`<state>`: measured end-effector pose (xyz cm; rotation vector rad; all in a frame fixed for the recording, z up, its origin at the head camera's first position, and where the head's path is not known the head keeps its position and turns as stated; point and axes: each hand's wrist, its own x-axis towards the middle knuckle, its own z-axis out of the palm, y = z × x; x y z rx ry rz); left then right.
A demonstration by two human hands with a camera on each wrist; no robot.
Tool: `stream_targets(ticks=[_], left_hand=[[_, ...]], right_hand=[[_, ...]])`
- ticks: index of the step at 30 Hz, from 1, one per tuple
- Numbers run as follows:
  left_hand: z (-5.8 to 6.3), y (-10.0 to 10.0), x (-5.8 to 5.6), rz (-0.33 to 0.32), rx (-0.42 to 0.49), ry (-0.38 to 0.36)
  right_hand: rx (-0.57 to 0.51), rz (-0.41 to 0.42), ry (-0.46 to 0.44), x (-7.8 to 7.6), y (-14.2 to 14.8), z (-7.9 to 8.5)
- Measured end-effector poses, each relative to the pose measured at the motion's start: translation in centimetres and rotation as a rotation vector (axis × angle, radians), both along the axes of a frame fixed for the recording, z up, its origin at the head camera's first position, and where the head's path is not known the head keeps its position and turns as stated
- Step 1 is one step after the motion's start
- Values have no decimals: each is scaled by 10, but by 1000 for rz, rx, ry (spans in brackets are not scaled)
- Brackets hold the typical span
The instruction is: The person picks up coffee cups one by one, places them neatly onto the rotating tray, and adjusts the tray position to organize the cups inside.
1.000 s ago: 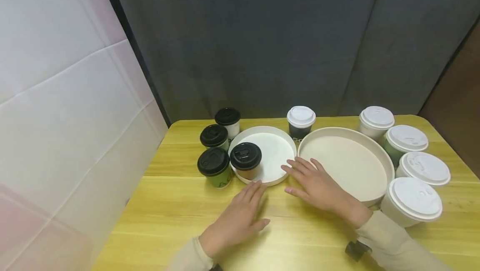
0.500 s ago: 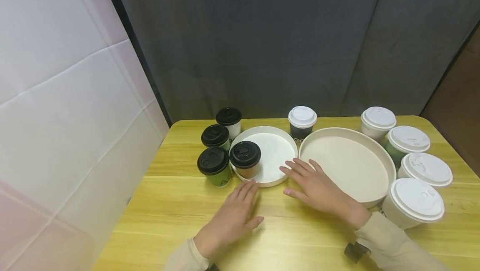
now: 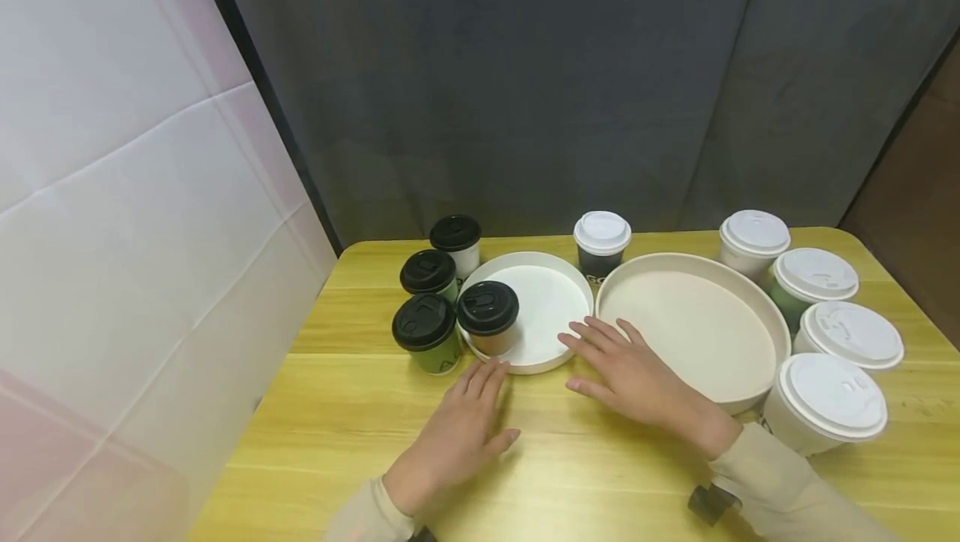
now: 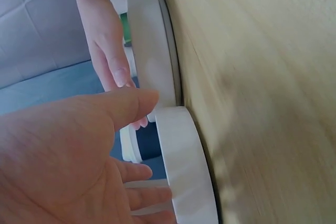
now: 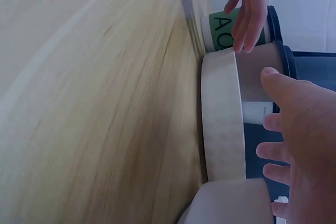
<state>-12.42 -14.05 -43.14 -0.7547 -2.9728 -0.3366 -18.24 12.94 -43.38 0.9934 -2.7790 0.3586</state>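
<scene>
From my end I see the brown cup (image 3: pixel 493 343) inside the white tray (image 3: pixel 551 308), toward its left, where the wall (image 5: pixel 224 114) probably checks sliding. The left hand (image 3: pixel 453 429) and right hand (image 3: pixel 626 371), fingers released, are beside that tray, perhaps avoiding nudges.

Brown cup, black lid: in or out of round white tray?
In: head view shows brown cup inside white tray, behind its near rim.

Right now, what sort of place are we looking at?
Probably an indoor staged workspace rather than a working café: a wood-grain table stands in front of a dark gray backdrop, a pale creased panel to its left, with lidded paper coffee cups and two round trays set out on it.
</scene>
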Motion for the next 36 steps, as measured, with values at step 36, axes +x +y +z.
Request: stream_targets(ticks=[36], left_hand=[[2,58,-10,-111,-162,-61]], right_hand=[[9,17,35,-9,8,-1]])
